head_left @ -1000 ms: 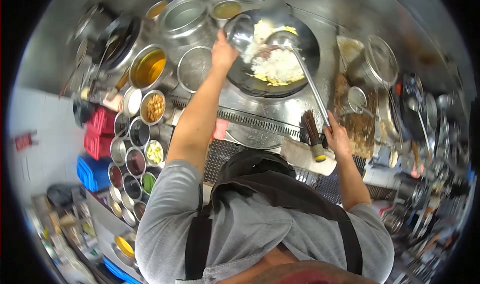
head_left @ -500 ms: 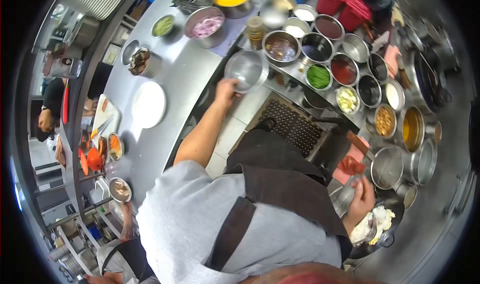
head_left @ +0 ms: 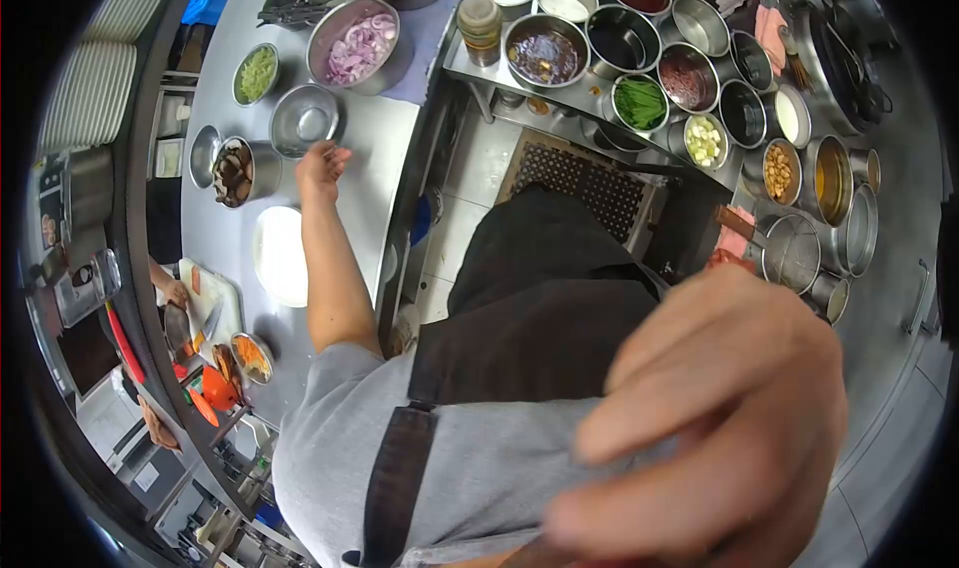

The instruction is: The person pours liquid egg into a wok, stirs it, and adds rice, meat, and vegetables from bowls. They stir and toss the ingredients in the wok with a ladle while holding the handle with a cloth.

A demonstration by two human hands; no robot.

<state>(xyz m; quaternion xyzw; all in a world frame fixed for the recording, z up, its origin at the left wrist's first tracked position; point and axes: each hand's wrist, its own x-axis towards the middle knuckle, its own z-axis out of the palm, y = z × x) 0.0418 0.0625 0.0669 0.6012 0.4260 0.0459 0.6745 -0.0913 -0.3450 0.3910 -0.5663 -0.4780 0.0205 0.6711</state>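
The left hand [head_left: 323,171] is beside a shiny round steel bowl [head_left: 304,121].
Its fingers spread loosely; the blurred right hand [head_left: 721,408] curls, fingers parted.

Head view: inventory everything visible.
Empty steel bowl: 1, silver, left counter
Cut onions: 1 bowlful, purple, left counter
Oval plate: 1, white, left counter
Cutting board: 1, white, left counter
Plate stacks: 2, white, far left
Ingredient containers: over ten, steel, upper right
Strainer: 1, grey, right
Perforated mat: 1, dark, floor
Co-worker's hand: 1, by cutting board
Rest too cluttered to count
Left hand: 1, by steel bowl
Right hand: 1, blurred, nearest camera
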